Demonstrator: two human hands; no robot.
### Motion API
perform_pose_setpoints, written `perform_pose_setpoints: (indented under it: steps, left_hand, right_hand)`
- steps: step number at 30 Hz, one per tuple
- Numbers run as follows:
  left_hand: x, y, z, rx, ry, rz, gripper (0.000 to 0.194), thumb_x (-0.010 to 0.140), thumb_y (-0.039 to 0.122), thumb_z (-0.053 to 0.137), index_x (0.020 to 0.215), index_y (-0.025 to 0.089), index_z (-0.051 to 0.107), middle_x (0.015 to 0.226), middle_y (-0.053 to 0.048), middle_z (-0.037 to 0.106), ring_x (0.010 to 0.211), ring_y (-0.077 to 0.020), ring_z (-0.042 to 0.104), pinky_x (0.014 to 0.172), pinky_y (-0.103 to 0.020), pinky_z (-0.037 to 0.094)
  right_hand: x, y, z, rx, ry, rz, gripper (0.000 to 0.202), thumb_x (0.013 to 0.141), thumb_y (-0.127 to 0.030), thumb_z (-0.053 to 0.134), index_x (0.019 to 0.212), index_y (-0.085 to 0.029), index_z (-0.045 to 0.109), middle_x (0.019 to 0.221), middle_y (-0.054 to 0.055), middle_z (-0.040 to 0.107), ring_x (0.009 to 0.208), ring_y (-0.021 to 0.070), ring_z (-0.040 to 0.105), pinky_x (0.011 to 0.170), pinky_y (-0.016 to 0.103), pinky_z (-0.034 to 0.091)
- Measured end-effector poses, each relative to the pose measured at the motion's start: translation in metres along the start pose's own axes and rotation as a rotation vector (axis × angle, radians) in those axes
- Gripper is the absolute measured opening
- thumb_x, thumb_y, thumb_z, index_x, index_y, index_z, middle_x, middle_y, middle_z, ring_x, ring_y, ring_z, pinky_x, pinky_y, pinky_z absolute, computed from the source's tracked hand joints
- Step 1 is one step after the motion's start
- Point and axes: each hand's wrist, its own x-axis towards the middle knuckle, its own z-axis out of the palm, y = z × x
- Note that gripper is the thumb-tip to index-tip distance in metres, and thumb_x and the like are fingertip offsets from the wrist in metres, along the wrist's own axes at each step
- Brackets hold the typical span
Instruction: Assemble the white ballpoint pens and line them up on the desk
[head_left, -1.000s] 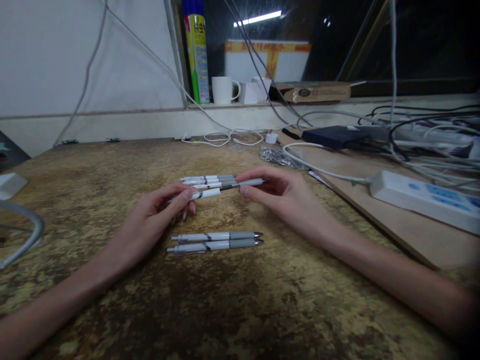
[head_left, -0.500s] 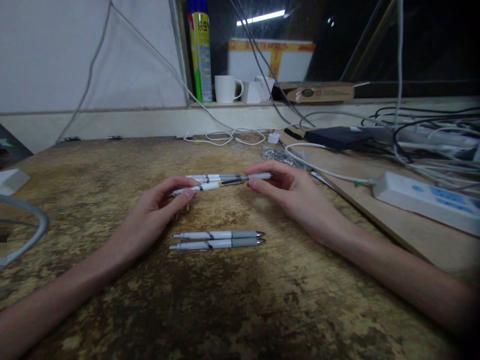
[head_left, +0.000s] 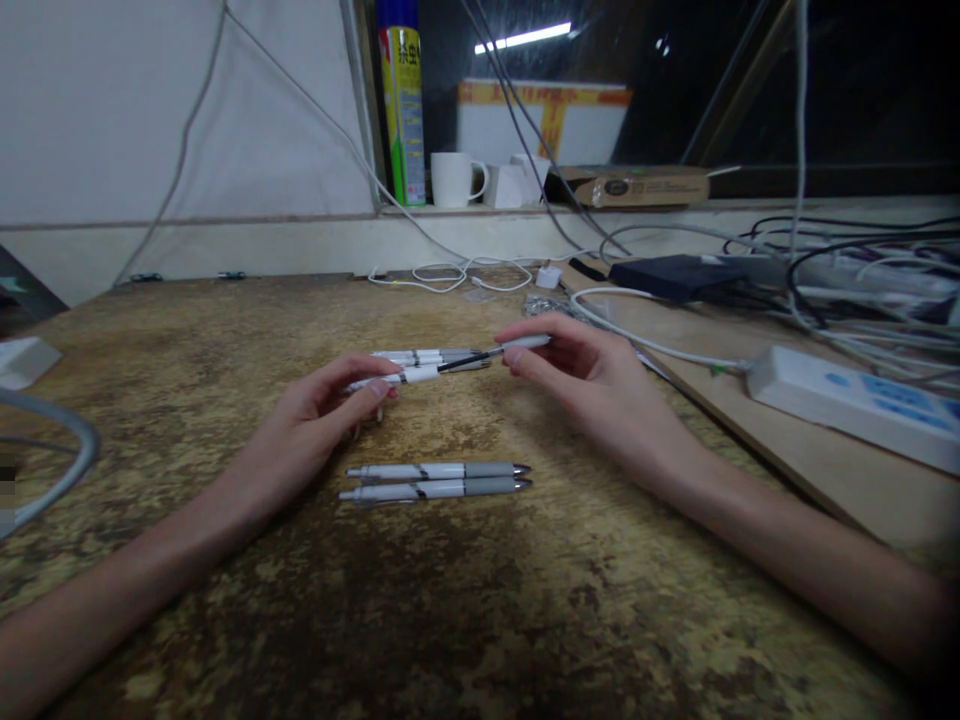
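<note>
My left hand pinches the white pen barrel between thumb and fingers, just above the table. A thin dark refill juts from the barrel's open end toward the right. My right hand has its thumb and fingertips closed on the pen's pale front grip, which sits at the refill's far end, tilted slightly upward. Right behind the barrel lie more white pens, partly covered. Nearer to me, two whole white-and-grey pens rest side by side, tips pointing right.
The worn wooden table stretches beneath my arms. To the right, a board carries a white power strip, a dark box and tangled cables. A clear bag of small parts lies beyond my right hand. A mug stands on the sill.
My right hand has shifted slightly right and up, tilting the grip so that the refill now slants upward. The left hand and the two near pens are practically unmoved.
</note>
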Motion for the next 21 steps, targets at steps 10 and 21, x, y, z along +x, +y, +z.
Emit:
perform_pose_setpoints:
  steps: [10,21]
  left_hand:
    - [0.0012,-0.0041,-0.0010,-0.011,0.009,-0.013,0.037,0.091,0.051,0.067,0.115,0.024,0.074,0.090,-0.004,0.069,0.077,-0.0175,0.057,0.062,-0.027,0.044]
    - [0.0013,-0.0067,-0.0015,-0.038,0.023,-0.032,0.038,0.091,0.052,0.066,0.115,0.024,0.073,0.083,-0.003,0.065,0.069,-0.0156,0.054,0.057,-0.025,0.040]
  right_hand:
    - [0.0005,-0.0040,-0.0010,-0.017,0.117,0.016,0.022,0.092,-0.040,0.067,0.105,-0.023,0.073,0.091,0.004,0.070,0.084,0.0187,0.062,0.077,0.033,0.048]
    - [0.0029,0.0014,-0.0048,-0.027,0.194,0.077,0.021,0.093,-0.040,0.064,0.102,-0.022,0.072,0.076,0.000,0.059,0.072,0.0164,0.053,0.068,0.031,0.041]
